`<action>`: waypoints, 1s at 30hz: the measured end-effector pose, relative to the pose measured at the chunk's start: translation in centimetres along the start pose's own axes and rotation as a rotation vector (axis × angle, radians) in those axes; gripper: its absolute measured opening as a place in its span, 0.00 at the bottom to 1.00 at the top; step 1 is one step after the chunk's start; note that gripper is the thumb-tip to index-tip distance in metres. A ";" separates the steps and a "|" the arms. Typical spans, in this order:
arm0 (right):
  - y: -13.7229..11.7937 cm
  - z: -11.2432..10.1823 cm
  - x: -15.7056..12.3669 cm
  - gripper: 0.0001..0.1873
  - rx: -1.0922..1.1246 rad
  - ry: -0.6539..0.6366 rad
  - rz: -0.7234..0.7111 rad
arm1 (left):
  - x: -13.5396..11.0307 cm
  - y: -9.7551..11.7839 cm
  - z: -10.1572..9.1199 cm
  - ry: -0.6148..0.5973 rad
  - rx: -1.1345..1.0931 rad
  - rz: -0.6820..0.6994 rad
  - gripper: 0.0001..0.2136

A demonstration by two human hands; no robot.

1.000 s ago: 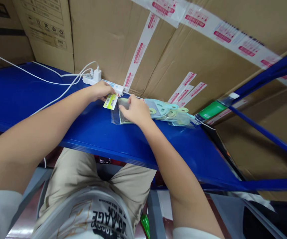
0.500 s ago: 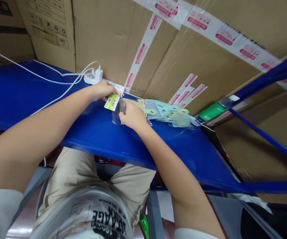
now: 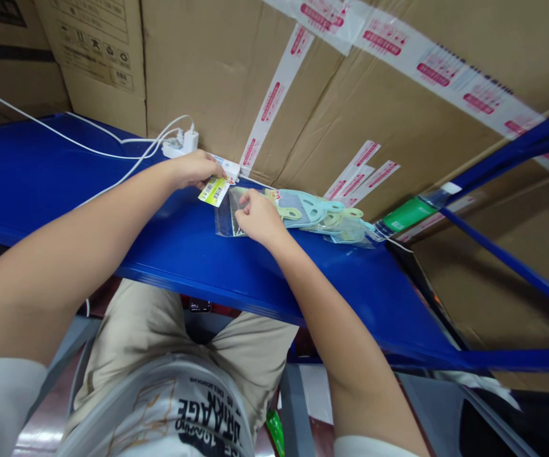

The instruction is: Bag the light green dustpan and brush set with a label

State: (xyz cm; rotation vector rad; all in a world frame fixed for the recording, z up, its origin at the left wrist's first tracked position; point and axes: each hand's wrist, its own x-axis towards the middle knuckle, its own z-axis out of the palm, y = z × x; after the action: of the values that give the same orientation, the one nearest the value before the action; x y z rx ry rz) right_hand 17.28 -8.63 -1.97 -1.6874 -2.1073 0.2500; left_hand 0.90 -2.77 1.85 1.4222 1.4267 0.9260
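Observation:
My left hand (image 3: 198, 169) is closed, pinching the edge of a yellow-green and white label card (image 3: 214, 192). To its right, my right hand (image 3: 259, 219) is curled with thumb and fingertips together over a clear plastic bag (image 3: 224, 221). Dark bristles show through this bag, and a pale green handle (image 3: 289, 213) sticks out past the hand. What the right fingertips grip is hidden. Just beyond lies a light blue dustpan (image 3: 305, 206), overlapping other pale green and blue pieces (image 3: 350, 228) in clear wrapping.
The blue shelf (image 3: 198, 254) runs across in front of me, backed by large cardboard boxes (image 3: 217, 70). A white power strip (image 3: 174, 150) with plugs and cables sits behind my left hand. A green-labelled bottle (image 3: 410, 214) leans at the right.
My right hand has slid slightly right across the bag, uncovering more of the dark bristles. The left hand still pinches the label card, almost unmoved.

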 end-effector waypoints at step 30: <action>0.5 -0.5 0.0 0.11 0.171 0.049 -0.012 | -0.3 -0.4 -0.6 -0.436 0.302 -0.027 0.06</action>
State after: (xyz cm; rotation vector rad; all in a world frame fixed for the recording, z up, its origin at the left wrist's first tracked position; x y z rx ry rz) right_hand 18.00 -8.54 -1.70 -1.5653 -1.9995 0.3704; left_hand 0.17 -3.05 1.67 1.6965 1.2801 0.3548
